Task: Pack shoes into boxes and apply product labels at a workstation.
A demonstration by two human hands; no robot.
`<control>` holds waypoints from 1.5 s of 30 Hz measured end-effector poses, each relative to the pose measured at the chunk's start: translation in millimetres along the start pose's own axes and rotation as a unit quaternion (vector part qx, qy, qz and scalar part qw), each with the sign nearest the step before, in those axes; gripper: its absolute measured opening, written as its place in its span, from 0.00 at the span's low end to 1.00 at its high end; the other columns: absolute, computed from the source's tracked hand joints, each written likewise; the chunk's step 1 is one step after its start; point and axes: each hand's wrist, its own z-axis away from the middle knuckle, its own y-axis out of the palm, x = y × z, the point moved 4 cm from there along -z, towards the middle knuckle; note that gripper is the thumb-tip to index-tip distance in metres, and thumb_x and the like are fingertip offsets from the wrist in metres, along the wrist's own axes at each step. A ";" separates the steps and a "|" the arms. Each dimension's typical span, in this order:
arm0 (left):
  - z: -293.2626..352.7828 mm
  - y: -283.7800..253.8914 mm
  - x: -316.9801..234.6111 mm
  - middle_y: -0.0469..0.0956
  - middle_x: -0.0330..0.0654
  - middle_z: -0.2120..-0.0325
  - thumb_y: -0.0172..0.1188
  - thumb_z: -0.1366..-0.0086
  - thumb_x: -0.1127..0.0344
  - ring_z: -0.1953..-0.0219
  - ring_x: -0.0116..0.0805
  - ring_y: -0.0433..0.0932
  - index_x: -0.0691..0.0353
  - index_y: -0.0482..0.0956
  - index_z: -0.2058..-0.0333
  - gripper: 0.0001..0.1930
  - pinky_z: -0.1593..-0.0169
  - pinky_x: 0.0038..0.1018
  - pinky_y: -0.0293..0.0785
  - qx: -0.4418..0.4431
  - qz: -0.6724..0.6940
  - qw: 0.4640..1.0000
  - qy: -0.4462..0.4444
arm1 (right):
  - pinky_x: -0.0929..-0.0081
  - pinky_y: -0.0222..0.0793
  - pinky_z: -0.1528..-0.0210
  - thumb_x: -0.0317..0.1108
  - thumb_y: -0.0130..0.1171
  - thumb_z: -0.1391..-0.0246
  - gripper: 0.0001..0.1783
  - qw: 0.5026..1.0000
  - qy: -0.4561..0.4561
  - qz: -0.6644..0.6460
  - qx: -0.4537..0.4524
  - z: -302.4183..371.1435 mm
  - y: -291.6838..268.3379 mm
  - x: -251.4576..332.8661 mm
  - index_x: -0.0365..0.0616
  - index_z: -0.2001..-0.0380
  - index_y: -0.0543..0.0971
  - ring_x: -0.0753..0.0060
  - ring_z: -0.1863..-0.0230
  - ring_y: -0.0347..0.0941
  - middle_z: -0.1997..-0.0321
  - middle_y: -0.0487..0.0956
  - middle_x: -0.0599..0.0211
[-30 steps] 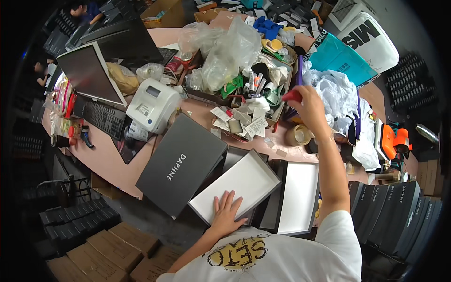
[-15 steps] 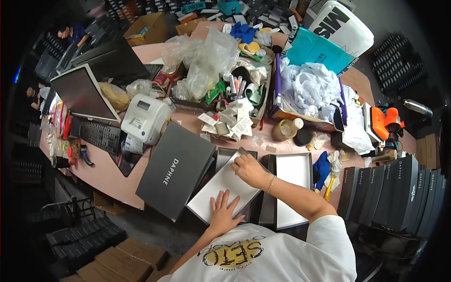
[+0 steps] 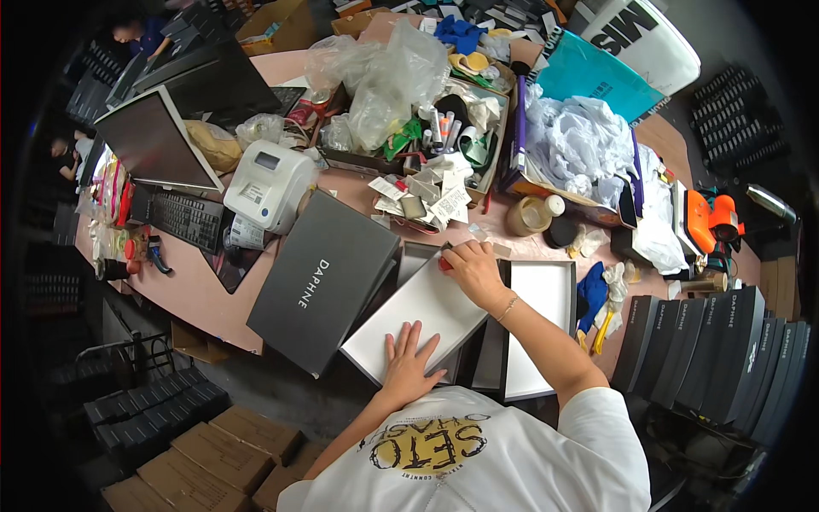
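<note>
A shallow box lid (image 3: 444, 300), dark outside and white inside, lies tilted across other open boxes in front of me. My left hand (image 3: 411, 367) presses flat on its near part, fingers spread. At the lid's far edge my right hand (image 3: 478, 271) is closed around a small red thing (image 3: 444, 256); most of it is hidden by the fingers, so its kind does not show. To the left leans a dark grey closed shoe box (image 3: 320, 282). Another open box part (image 3: 539, 358), white inside, stands by my right forearm.
A label printer (image 3: 271, 186), a monitor (image 3: 158, 136) and a keyboard (image 3: 183, 220) occupy the left side. Beyond my hands are paper slips (image 3: 435, 194), a brown jar (image 3: 529, 216) and a carton of white tissue (image 3: 580, 149). Dark shoe boxes (image 3: 695, 354) stand in a row at right.
My right hand has moved from over the lid's inside to its far edge, and the red thing now shows in its fingers. The left hand stays flat on the lid. The whole view has shifted slightly.
</note>
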 end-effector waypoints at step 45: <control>-62.0 67.4 -104.0 0.71 0.46 0.55 0.52 0.43 0.69 0.44 0.41 0.64 0.62 0.75 0.63 0.10 0.39 0.53 0.56 0.121 -0.095 0.894 0.420 | 0.67 0.72 0.60 0.29 0.62 0.50 0.17 0.953 0.226 -0.203 -0.008 118.5 -95.8 -110.8 0.38 0.56 0.74 0.57 0.61 0.76 0.58 0.74 0.57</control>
